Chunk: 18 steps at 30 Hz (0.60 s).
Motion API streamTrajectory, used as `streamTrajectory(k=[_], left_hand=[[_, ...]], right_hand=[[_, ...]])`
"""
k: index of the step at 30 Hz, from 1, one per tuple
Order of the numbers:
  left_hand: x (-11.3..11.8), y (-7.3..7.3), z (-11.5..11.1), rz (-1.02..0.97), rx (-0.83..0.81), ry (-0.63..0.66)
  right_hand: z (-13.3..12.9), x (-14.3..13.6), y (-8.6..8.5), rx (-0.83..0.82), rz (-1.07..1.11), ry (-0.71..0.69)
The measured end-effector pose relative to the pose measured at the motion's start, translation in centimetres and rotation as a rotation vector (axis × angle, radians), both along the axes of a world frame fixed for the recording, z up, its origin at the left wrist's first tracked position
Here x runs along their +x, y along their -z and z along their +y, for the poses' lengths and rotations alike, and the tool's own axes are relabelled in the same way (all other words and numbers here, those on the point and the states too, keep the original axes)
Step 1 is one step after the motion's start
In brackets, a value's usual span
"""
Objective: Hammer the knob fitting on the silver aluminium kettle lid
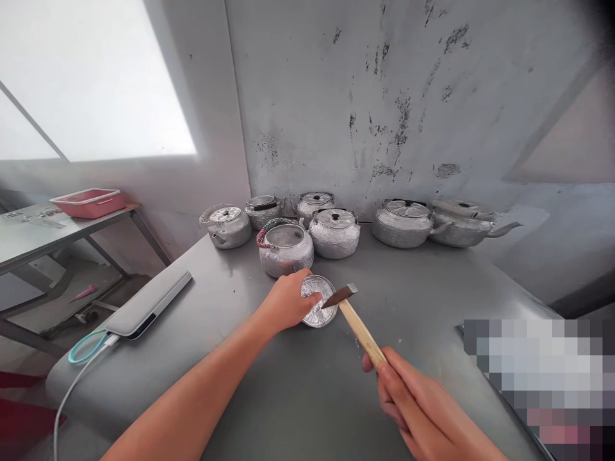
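My right hand (398, 390) is closed round the wooden handle of a hammer (360, 326). Its metal head, with one tapered end, is over the right side of a round silver lid (317, 317); whether it touches I cannot tell. The lid has a crinkled, dented surface. At its left edge my left hand (288, 298) grips it, thumb on top and fingers mostly hidden. Just behind the lid stands an open silver kettle (286, 259) with a red and dark wrapped handle.
Several lidded metal kettles (336, 240) line the back of the grey table (269, 410). To the left lies a grey power bank (148, 307) with a white cable. A pink basket (91, 203) rests on a side table. A blurred patch covers the right edge.
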<state>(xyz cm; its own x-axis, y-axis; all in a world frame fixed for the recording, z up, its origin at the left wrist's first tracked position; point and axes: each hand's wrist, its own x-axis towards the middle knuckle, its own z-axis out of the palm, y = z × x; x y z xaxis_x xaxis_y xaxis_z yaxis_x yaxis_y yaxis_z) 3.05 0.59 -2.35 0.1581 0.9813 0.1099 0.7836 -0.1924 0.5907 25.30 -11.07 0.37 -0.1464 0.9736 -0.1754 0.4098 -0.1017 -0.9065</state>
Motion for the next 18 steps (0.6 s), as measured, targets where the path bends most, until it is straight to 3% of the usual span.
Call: streamTrajectory(k=[13, 18], left_hand=[[0.09, -0.24, -0.01, 0.038, -0.033, -0.014], [0.08, -0.17, -0.02, 0.036, -0.024, -0.013]], right_hand=[[0.26, 0.12, 0.98, 0.023, -0.070, -0.042], [0.25, 0.67, 0.59, 0.115, -0.228, -0.088]])
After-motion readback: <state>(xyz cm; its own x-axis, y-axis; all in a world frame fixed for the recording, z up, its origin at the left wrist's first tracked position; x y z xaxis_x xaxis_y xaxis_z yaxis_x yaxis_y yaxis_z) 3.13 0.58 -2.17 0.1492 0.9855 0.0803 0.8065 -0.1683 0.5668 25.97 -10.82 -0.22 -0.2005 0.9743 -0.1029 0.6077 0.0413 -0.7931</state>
